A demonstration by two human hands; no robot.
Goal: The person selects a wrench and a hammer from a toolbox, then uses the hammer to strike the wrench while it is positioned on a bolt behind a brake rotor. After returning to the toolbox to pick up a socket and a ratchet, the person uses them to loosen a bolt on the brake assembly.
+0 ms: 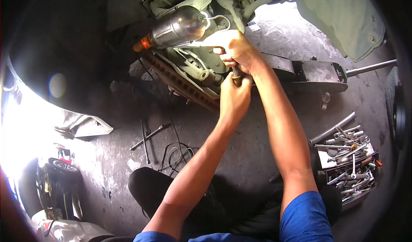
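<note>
My right hand (pixel 240 52) is closed, its fingers curled round a dark rod-like tool (pixel 235 73) just below the lit suspension parts. Under it, my left hand (pixel 234 97) wraps round the lower end of the same tool, thumb uppermost. The tool's far end is hidden by my right hand. A caged work lamp (pixel 179 26) with an orange end hangs by its hook to the left of my right hand. Left of my hands is a rusty brake disc (pixel 178 79), with a metal arm and bolt beside it.
A floor jack (pixel 319 72) lies right of my forearms, its handle reaching right. Trays of wrenches (pixel 349 173) and a metal pipe (pixel 332 129) are at the lower right. A cross-shaped wrench (pixel 147 139) and coiled cable (pixel 175 154) lie on the floor left of my left arm.
</note>
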